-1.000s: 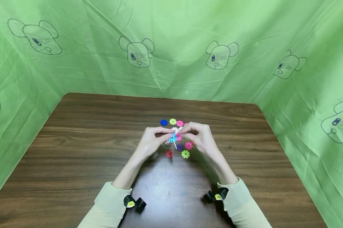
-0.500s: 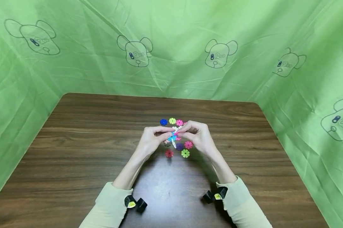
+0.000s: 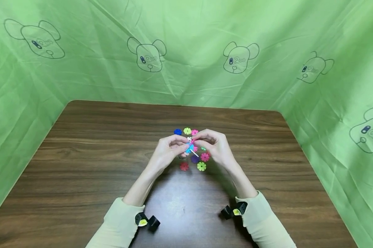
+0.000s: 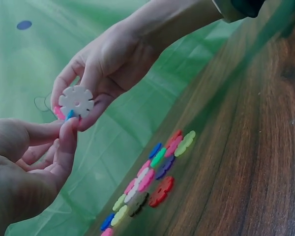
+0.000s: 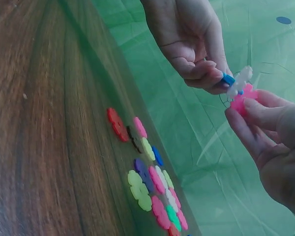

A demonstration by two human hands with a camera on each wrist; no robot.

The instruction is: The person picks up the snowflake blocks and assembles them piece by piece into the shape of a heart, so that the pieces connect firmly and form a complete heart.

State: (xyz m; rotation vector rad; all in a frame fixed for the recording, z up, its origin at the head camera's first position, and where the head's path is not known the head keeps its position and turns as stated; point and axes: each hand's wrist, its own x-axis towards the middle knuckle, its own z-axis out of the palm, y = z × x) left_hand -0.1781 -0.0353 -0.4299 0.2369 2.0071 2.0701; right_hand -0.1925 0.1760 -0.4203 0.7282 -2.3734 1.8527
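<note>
Above the table my two hands meet over a small joined cluster of notched, flower-shaped plastic discs. My left hand (image 3: 164, 153) pinches the blue disc (image 3: 189, 148) between thumb and fingers. From the other side my right hand (image 3: 215, 146) pinches the pink disc (image 5: 243, 100). A white disc (image 4: 76, 101) sticks out of the cluster, facing the left wrist camera; the right wrist view has it almost edge-on. All three discs look slotted together, though fingertips cover part of the joints.
Several loose discs lie flat on the brown wood table (image 3: 96, 172) below the hands, among them a red disc (image 3: 184, 166), a yellow-green disc (image 3: 201, 166), a purple disc (image 3: 195, 159) and a dark blue disc (image 3: 178, 132). A green curtain (image 3: 186, 86) hangs round the table's far and side edges.
The held cluster has turned between the fingers: its white disc swung from pointing down toward the lower right. Both hands stay nearly in place, still pinching the discs.
</note>
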